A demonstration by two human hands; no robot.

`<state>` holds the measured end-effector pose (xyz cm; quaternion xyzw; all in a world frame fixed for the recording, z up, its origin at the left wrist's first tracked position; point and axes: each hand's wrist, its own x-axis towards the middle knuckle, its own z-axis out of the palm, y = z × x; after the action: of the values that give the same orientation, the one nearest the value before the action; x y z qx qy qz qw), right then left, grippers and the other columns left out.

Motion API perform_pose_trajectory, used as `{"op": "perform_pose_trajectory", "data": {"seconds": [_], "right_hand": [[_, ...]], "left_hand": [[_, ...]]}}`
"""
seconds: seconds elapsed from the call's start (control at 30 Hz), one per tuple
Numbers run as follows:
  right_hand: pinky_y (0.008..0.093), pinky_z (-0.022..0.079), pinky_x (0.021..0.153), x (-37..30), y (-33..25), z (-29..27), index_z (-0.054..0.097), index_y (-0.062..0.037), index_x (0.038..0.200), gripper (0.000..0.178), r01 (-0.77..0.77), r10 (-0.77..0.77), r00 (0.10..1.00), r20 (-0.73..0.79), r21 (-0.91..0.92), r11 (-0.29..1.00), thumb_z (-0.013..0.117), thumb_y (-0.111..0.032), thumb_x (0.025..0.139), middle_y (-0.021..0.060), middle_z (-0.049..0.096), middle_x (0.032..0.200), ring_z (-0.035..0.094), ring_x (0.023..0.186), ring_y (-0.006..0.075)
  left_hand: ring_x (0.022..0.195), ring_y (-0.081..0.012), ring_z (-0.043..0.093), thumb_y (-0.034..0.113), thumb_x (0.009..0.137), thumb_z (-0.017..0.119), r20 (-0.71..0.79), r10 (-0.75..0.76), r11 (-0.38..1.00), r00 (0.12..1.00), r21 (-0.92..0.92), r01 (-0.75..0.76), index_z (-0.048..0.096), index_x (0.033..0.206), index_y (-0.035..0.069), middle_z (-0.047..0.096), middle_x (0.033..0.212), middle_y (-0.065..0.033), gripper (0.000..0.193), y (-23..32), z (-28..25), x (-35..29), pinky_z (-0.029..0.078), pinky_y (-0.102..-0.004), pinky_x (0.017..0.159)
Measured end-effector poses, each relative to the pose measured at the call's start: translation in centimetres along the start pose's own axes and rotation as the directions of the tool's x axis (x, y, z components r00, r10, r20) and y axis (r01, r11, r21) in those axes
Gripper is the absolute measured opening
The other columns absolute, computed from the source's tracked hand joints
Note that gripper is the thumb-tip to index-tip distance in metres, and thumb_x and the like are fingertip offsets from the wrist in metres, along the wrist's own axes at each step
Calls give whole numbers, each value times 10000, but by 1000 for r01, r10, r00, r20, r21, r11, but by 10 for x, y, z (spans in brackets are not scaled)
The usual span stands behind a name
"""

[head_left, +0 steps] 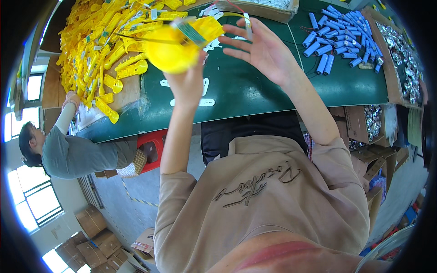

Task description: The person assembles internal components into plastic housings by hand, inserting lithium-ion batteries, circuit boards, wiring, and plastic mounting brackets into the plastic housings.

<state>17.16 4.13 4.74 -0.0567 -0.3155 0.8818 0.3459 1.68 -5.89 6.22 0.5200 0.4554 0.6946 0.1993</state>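
Observation:
My left hand point(186, 86) grips a yellow plastic housing point(170, 50) above the green table, its round end blurred by motion. A green and white part point(190, 32) shows at the housing, and a dark thin wire or rod stretches left from it. To the right of the housing, my right hand point(268, 57) is raised with its fingers spread. Against its uppermost finger lies a narrow whitish strip point(248, 26); a yellow strand and a red wire run near it. Whether that strip is pinched, I cannot tell.
Yellow plastic parts point(98, 54) are heaped at left; blue cylinders point(341, 36) with wires lie at right. White flat plates point(193, 102) rest on the green table point(255, 98). A box of shiny metal parts point(403, 54) stands far right. A co-worker point(77, 152) reaches toward the heap.

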Motion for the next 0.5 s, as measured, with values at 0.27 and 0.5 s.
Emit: {"op": "perform_pose_trajectory", "data": {"seconds": [0.27,0.5], "right_hand": [[252,502,789,22,14,7,560,-58,1041,194,207,-286,947,-146,-405,891,550,-215,926,56,601,1017,592,958,121],[210,485,713,35,42,-12,579,-78,1086,214,429,-503,859,93,-668,608,558,-211,920,61,602,995,604,886,105]], "left_hand": [[1133,-255,511,173,975,385,184,-308,836,933,-415,358,300,1365,68,376,1346,-137,413,1,23,-35,474,-394,905],[1020,-234,571,416,991,309,115,-613,600,781,-576,555,379,1277,48,524,1183,-123,471,-13,36,-42,499,-409,849]]}}
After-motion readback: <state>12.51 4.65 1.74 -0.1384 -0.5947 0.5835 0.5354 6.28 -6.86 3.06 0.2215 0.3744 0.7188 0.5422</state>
